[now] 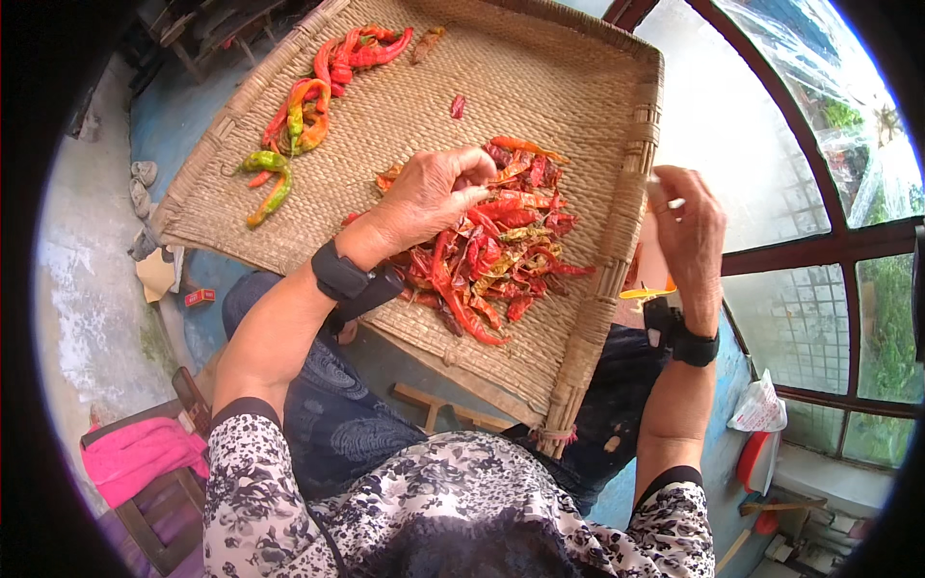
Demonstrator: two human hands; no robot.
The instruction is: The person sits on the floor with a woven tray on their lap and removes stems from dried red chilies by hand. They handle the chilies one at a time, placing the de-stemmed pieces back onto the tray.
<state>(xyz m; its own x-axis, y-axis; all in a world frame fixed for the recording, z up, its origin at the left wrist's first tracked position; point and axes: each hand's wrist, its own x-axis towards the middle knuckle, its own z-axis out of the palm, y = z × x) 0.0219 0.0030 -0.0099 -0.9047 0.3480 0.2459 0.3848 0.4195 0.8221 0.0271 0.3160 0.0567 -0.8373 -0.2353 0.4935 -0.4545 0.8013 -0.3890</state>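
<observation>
A woven tray (390,137) with a raised rim rests at my lap. Over a heap of dried red chili peppers (491,267) is my left hand (433,189), its fingers curled and the thumb close to them. Whether it pinches a pepper cannot be made out. Just outside the tray's right rim, my right hand (689,217) is raised with bent fingers; what lies between its fingertips is unclear. Fresher red, orange and green chili peppers (307,115) lie in a line along the tray's left side. One small dark red piece (457,106) sits apart near the middle.
Below my right hand is an orange-rimmed container (648,292), partly hidden. Dark-framed windows (788,260) stand close on the right. To the left is a wooden chair (155,513) with a pink cloth (144,455). A small red box (200,297) lies on the blue floor.
</observation>
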